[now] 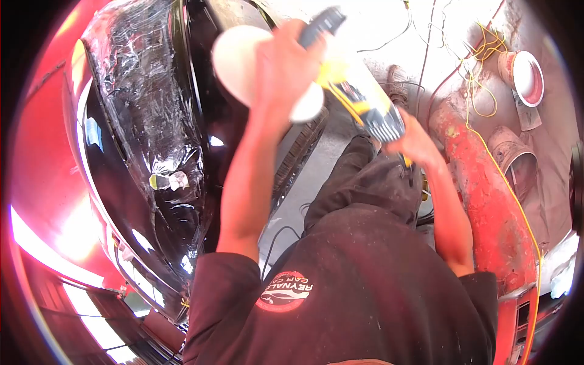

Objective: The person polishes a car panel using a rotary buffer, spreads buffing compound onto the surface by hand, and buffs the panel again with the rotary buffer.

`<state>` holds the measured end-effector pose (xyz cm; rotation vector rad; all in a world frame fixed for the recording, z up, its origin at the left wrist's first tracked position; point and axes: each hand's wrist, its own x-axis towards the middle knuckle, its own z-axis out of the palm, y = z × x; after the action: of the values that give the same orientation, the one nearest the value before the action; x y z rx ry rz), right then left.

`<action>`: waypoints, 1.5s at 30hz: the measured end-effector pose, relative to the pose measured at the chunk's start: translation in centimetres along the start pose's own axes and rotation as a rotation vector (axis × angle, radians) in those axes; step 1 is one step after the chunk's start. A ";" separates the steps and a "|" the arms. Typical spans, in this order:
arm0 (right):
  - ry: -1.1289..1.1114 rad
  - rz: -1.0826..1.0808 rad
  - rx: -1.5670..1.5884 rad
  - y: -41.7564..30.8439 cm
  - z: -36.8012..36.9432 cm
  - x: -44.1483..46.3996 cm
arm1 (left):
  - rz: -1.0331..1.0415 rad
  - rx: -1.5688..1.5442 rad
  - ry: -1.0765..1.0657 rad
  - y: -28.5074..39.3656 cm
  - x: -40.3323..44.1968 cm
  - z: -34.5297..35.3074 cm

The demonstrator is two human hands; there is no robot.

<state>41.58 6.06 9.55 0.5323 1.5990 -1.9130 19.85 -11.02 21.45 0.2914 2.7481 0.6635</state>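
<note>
A yellow and black power tool (pixel 368 100) with a large pale round pad (pixel 234 64) spans the space between my two hands. Fingers of my left hand (pixel 289 61) are wrapped round the tool's front end, beside its black side handle (pixel 322 27); motion blurs them. My right hand (pixel 413 143) is closed round the dark rear end of the body. The pad is beside a glossy black car panel (pixel 216 115); whether they touch cannot be told.
Crinkled clear plastic covers a dark surface (pixel 143 79) at left, with a small green and white item (pixel 169 181) on it. A yellow cord (pixel 517 194) runs down the right side past a worn red surface (pixel 480 182) and round containers (pixel 528 79).
</note>
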 end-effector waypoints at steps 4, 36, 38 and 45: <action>0.043 0.136 -0.058 4.6 1.1 -8.6 | 0.058 -0.156 -0.129 -0.6 -8.2 2.9; -0.025 -0.049 -0.155 -7.7 -7.0 12.9 | -0.002 0.004 0.277 -1.0 12.6 -0.5; -0.045 -0.011 -0.178 -10.4 -7.1 14.3 | -0.015 -0.114 0.254 -1.5 14.7 -1.2; -0.058 -0.076 -0.083 -6.9 -6.1 12.6 | 0.006 -0.056 0.244 0.1 11.7 -1.2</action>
<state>27.17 10.51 5.42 0.3833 1.6751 -1.8901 8.50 -8.34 19.76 0.2185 2.9528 0.8266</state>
